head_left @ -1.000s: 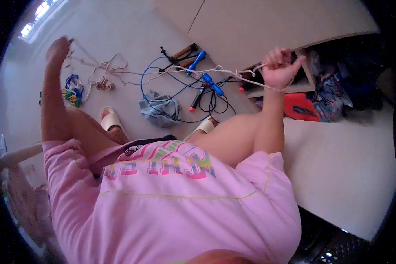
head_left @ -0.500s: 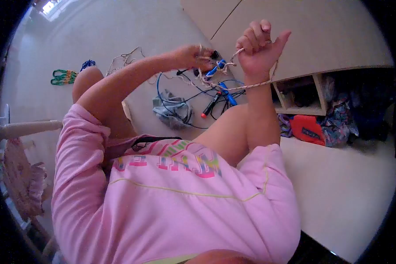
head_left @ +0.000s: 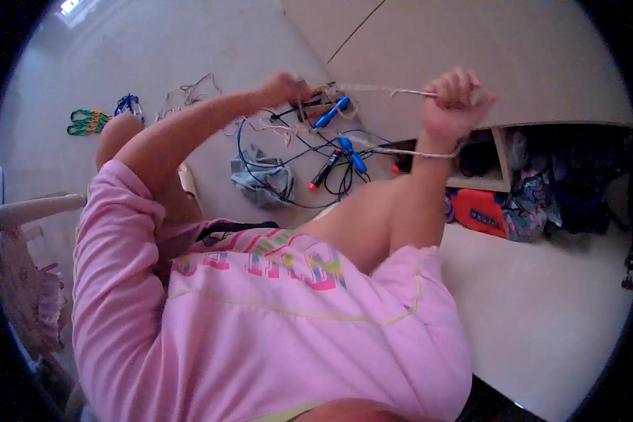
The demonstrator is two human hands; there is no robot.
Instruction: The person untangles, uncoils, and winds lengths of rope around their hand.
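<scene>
A thin whitish rope (head_left: 418, 152) stretches between my hands and loops round my right wrist. My right hand (head_left: 457, 105), raised at the right, has its fingers curled on the rope and its thumb out. My left hand (head_left: 288, 90) holds the rope near the centre, its fingers blurred. Below it lie jump ropes with blue handles (head_left: 349, 154) and a black and red handle (head_left: 325, 169). More of the whitish rope (head_left: 197, 90) trails on the floor at the left.
A grey cloth (head_left: 261, 177) is on the floor. Green and yellow netting (head_left: 88, 122) lies at the left. An open cabinet shelf (head_left: 503, 158) holds a red item (head_left: 478, 211) and patterned cloth. A chair arm (head_left: 39, 209) stands at the left edge.
My left hand has come from the far left to the centre, then slightly back left. My right hand rose, then moved right and down a little, drawing the rope out between my hands.
</scene>
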